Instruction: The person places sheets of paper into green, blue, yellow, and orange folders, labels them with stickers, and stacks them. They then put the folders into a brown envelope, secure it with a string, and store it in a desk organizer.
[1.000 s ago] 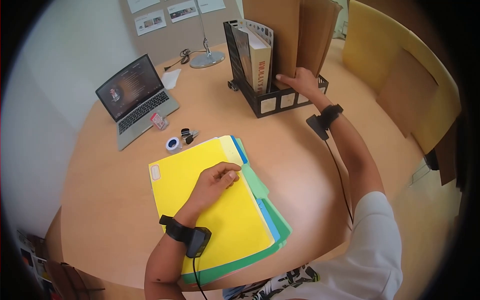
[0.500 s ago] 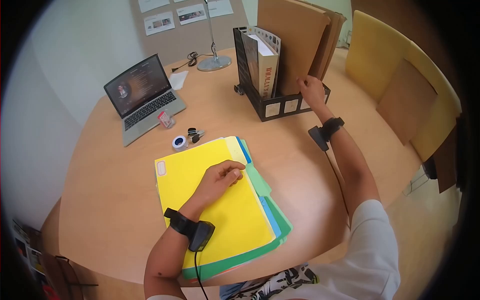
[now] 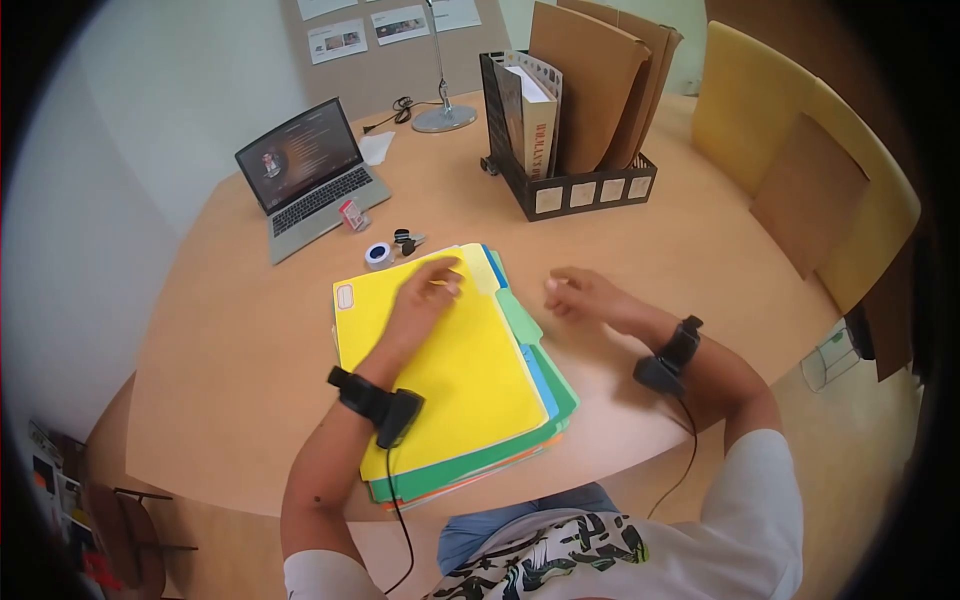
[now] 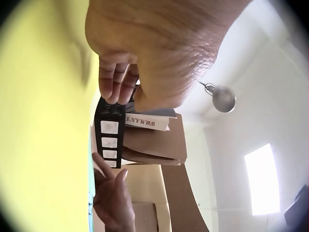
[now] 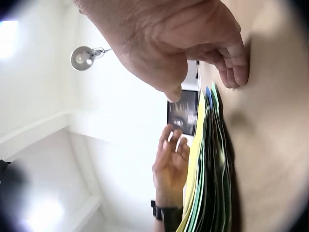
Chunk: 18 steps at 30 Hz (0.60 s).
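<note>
A stack of file folders lies on the table before me, a yellow folder on top and green folders and blue edges showing beneath. Over the upper part of the yellow folder is my left hand, fingers loosely bent and holding nothing. My right hand is low over the table just right of the stack, its fingers relaxed around nothing. From the right wrist view, the layered folder edges stand beside that hand's fingertips.
Behind the stack, a black file holder carries a thick book and brown cardboard folders. A laptop, a roll of tape, black binder clips and a lamp base occupy the back left. Yellow chairs stand at right.
My right hand has left the brown folder in the file holder and come back toward me, beside the stack. The left hand has stayed over the yellow folder, shifting slightly toward its top edge.
</note>
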{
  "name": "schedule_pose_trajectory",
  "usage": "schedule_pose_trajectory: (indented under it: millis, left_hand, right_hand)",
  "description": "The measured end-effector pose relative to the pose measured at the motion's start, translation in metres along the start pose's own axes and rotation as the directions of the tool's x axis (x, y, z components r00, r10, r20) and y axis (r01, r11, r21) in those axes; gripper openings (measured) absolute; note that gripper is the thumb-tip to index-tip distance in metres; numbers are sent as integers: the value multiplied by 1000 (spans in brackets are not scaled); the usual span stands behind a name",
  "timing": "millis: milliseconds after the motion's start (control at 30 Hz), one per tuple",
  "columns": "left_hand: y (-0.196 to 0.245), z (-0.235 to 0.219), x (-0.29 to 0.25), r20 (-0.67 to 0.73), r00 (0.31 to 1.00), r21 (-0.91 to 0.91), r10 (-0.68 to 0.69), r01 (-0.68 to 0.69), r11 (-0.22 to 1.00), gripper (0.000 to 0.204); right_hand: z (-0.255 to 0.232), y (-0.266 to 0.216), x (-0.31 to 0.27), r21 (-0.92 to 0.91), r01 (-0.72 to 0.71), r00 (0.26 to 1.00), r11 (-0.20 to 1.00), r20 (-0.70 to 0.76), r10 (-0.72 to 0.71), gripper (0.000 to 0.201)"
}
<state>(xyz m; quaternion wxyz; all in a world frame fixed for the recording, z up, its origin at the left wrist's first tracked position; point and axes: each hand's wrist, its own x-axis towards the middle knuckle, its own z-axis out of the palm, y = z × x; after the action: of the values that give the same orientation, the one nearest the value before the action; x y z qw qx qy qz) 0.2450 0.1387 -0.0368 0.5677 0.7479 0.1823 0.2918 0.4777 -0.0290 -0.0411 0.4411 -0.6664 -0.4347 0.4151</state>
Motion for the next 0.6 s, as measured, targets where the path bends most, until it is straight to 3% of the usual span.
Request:
schedule_pose_trajectory:
  millis: [33, 100, 167, 267, 367, 500, 600]
  left_hand:
    - [-2, -16, -4, -107, 990, 55, 88, -82, 995, 36]
    - [3, -47, -25, -367, 930, 89, 30, 3, 996, 35]
    - [4, -71, -55, -510, 822, -71, -252, 252, 965, 42]
    - [-2, -68, -103, -514, 727, -252, -455, 379, 891, 42]
    - [10, -42, -129, -425, 783, -224, -453, 394, 891, 51]
    - [1, -46, -135, -402, 784, -298, -473, 376, 877, 46]
    - [0, -47, -139, -365, 785, -300, -501, 410, 861, 43]
  right_hand:
    - [3, -7, -9, 37, -17, 999, 999, 43, 15, 59]
    - [8, -14, -31, 114, -77, 988, 990, 138, 61, 63]
    - [8, -7, -32, 139, -120, 976, 983, 199, 91, 65]
    - [18, -11, -31, 116, -163, 964, 980, 229, 133, 65]
    - [36, -22, -17, 49, -207, 948, 977, 258, 187, 66]
    - [67, -8, -4, -120, -83, 990, 989, 108, 96, 60]
    - [72, -15, -20, -215, -8, 990, 977, 139, 39, 55]
